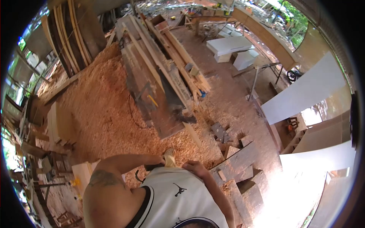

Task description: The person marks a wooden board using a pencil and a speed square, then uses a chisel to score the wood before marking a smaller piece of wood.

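At my waist, my left hand [158, 160] is bent in front of the white sleeveless jersey [178, 190]. It is closed beside a dark object [151, 166] whose kind I cannot make out, and a thin dark loop [138, 176] hangs near it. Between my hands shows a pale yellowish piece [170, 161], partly hidden by the jersey. My right hand [194, 167] rests against the jersey's lower edge with its fingers curled. Whatever it may hold is hidden by the cloth and the fingers.
Wood shavings [99, 102] cover the ground ahead. Long boards [152, 60] lie stacked beyond, with a yellow-handled tool [153, 100] on a dark sheet. Offcuts [231, 152] lie to the right, near white panels [304, 95]. Planks [61, 125] stand at left.
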Tool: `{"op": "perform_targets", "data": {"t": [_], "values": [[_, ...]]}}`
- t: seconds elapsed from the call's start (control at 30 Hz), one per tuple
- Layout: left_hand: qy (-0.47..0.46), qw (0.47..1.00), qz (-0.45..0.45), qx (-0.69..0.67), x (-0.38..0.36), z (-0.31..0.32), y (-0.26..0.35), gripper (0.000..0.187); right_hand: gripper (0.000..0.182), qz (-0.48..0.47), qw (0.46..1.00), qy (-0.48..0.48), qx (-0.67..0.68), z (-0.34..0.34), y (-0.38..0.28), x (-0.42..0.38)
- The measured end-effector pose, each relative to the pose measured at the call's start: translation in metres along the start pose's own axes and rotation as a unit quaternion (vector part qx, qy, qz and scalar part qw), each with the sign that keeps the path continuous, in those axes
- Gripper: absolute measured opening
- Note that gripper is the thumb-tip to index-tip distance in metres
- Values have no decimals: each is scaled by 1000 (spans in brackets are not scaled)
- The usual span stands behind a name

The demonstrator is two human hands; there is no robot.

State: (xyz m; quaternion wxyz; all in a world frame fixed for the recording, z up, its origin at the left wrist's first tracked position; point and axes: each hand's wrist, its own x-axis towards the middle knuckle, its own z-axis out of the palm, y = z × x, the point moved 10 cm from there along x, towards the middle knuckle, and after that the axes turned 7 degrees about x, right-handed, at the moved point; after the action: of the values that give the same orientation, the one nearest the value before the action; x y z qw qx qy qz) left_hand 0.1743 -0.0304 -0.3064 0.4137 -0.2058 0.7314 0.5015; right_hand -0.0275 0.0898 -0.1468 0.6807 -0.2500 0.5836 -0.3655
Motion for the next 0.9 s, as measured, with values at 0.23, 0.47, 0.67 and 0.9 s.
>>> {"op": "perform_targets", "data": {"t": [0.23, 0.47, 0.67, 0.9], "values": [[57, 983, -64, 164, 10, -14, -17, 54, 24, 64, 977, 93, 180, -62, 110, -3], [51, 967, -7, -250, 3, -8, -48, 37, 22, 95, 946, 184, 248, -76, 149, -16], [233, 971, -14, 57, -49, -47, -26, 28, 18, 96, 952, 177, 230, -61, 162, 17], [318, 945, -71, -39, -80, -130, -59, 27, 17, -123, 930, 306, -163, -80, 28, 55]]}}
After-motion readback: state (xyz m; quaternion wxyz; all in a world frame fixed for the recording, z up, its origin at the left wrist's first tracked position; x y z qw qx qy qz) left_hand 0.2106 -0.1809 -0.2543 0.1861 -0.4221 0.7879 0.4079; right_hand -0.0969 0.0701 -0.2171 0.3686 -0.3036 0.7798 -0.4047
